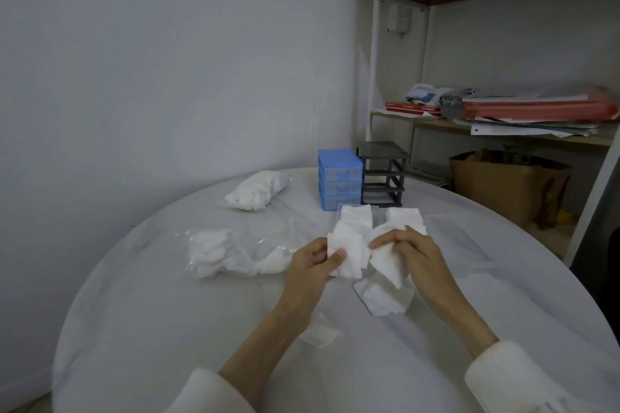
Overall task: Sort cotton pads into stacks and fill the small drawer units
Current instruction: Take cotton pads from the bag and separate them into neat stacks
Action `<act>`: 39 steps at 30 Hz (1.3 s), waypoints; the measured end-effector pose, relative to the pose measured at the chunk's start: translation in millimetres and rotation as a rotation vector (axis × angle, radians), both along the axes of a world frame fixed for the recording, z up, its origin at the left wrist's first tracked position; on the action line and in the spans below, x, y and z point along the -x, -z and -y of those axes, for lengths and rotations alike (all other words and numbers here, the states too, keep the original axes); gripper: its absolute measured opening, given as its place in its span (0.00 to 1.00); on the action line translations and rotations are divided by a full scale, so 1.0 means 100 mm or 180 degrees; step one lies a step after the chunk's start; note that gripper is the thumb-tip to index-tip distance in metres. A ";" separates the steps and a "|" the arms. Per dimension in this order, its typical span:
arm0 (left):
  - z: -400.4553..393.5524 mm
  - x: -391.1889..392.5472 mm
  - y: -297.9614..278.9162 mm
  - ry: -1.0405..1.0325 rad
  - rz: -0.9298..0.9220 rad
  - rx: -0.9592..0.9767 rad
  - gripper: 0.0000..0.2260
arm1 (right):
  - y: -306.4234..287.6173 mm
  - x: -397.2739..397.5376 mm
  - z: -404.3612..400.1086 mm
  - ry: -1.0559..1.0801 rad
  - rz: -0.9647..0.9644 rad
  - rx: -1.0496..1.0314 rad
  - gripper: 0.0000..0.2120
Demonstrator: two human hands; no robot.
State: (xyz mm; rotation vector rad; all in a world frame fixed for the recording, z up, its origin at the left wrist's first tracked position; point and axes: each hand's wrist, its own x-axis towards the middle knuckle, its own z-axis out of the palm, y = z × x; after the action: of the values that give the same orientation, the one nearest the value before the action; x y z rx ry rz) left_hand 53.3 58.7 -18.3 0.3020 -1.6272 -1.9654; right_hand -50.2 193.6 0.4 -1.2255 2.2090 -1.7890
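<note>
A round white counter (167,312) fills the view, its near edge cut off. Above its middle, the left hand (310,265) pinches a cotton pad stack (347,253); the right hand (407,253) grips more pads (389,266), its fingers partly hidden. The blue drawer unit (339,179) stands behind.

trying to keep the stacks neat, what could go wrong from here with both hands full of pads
1. The left hand and right hand pinch fanned, uneven cotton pads; loose ones could slip onto the pile below and mix.
2. A stray pad lies under the left forearm and may get dragged.
3. The drawers filled with pads sit just behind the hands, so a reach toward the blue drawer unit could knock them.
</note>
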 end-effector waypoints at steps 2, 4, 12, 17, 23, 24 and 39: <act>-0.03 -0.01 0.00 0.0078 0.0019 0.0088 0.06 | 0.01 -0.06 0.02 -0.0133 0.0060 -0.0164 0.16; -0.05 -0.01 -0.01 0.0103 0.0016 0.0138 0.06 | 0.04 -0.09 0.05 -0.0091 -0.0102 -0.0361 0.11; -0.10 -0.03 -0.06 0.0121 0.0018 -0.0007 0.06 | 0.04 -0.07 0.06 0.0229 -0.0628 -0.0141 0.10; -0.11 -0.04 -0.08 0.0067 0.0073 -0.0122 0.10 | 0.07 -0.06 0.08 0.0210 -0.0424 -0.0212 0.08; -0.10 -0.03 -0.09 0.0041 0.0148 -0.0146 0.11 | 0.05 -0.06 0.08 0.0048 -0.0334 -0.0123 0.08; -0.10 -0.03 -0.09 0.0029 0.0200 -0.0183 0.12 | 0.05 -0.06 0.09 0.0017 -0.0342 -0.0129 0.09; -0.08 -0.02 -0.05 -0.0108 0.0019 -0.0135 0.09 | 0.02 0.01 0.06 0.0137 -0.0016 0.0363 0.02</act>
State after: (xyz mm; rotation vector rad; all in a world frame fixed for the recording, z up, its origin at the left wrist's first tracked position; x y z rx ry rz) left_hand 55.2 66.4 -13.1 0.3497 -1.5757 -1.9773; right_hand -51.6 187.7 -2.1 -1.2122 2.1798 -1.9549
